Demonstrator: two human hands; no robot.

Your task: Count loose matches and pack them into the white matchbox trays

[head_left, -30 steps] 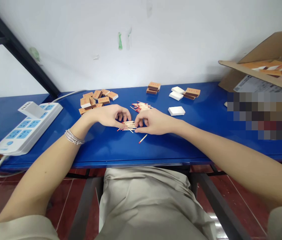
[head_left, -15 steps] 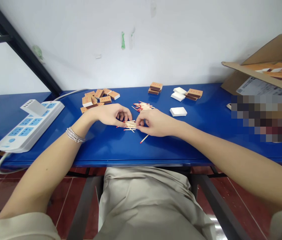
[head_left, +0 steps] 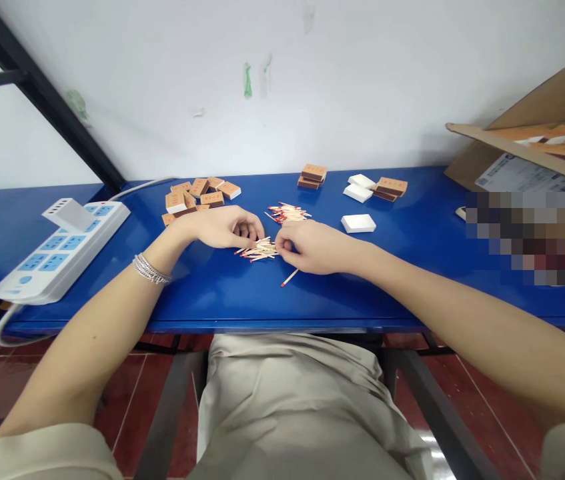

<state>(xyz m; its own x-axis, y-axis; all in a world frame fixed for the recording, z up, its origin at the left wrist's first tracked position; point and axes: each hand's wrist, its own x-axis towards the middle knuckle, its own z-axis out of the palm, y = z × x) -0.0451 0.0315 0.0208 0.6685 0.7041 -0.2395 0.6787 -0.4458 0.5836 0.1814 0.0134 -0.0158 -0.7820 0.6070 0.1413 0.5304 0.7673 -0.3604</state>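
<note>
A loose bundle of wooden matches point(head_left: 257, 251) lies on the blue table point(head_left: 202, 303) between the two hands, its long axis running nearly level with the table's front edge, with the red heads mostly at the left end, towards the left hand point(head_left: 222, 228). That hand is curled and palm-down, its fingertips point(head_left: 258, 235) just beside the far side of the bundle. The right hand point(head_left: 315, 248) is bent inward, its fingertips point(head_left: 280, 245) at the bundle's right end — they seem to touch the sticks, but whether they actually grip any, or whether the left hand holds anything, I cannot tell.

A second heap of matches point(head_left: 287, 213) sits just beyond, its sticks lying at mixed angles. A lone match point(head_left: 289, 278) lies nearer the table edge, tilted, with its red head pointing down-left.

Further back are scattered matchboxes point(head_left: 197, 199) with orange labels and small red characters, too small to read, plus two short stacks of them point(head_left: 313, 175) point(head_left: 387, 188). White matchbox trays point(head_left: 358, 223) lie near the right-hand stack.

A blue-and-white power strip point(head_left: 59, 255) lies at the left end of the table, and a silver bracelet point(head_left: 150, 269) circles the left wrist. At the right, an open cardboard carton point(head_left: 527, 155) carries a white printed label point(head_left: 527, 175) — unreadable from here
</note>
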